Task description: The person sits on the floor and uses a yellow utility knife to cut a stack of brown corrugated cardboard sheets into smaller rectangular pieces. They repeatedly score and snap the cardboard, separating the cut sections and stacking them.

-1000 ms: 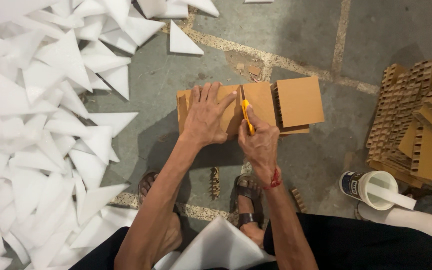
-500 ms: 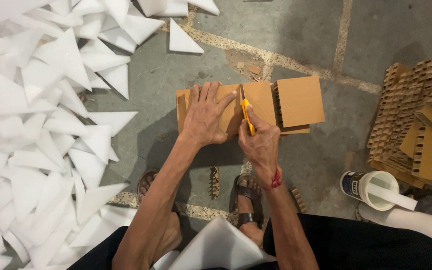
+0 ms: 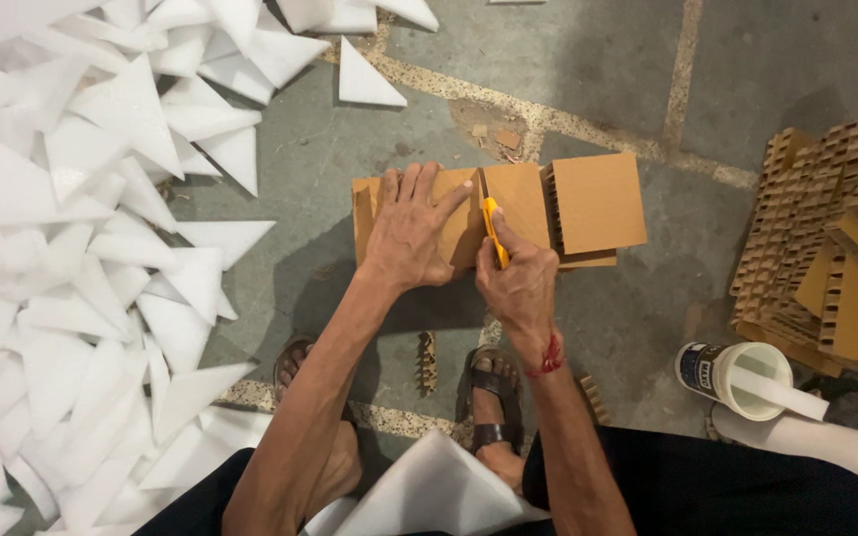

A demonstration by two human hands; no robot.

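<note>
A brown honeycomb cardboard strip [image 3: 518, 203] lies on the concrete floor in front of me. My left hand [image 3: 412, 230] presses flat on its left part, fingers spread. My right hand [image 3: 520, 283] grips a yellow utility knife [image 3: 494, 230], whose blade sits in a cut line across the strip just right of my left fingers. To the right of the cut, a square cardboard piece [image 3: 600, 201] rests on top of a small stack of similar pieces.
A big heap of white foam triangles [image 3: 81, 248] covers the floor at left. Stacked honeycomb cardboard blocks [image 3: 831, 248] stand at right. A white open-topped tub [image 3: 742, 375] sits at lower right. My sandalled feet [image 3: 494, 397] are below the strip.
The knife and my right hand have barely shifted along the cut. My left hand stays pressed on the cardboard.
</note>
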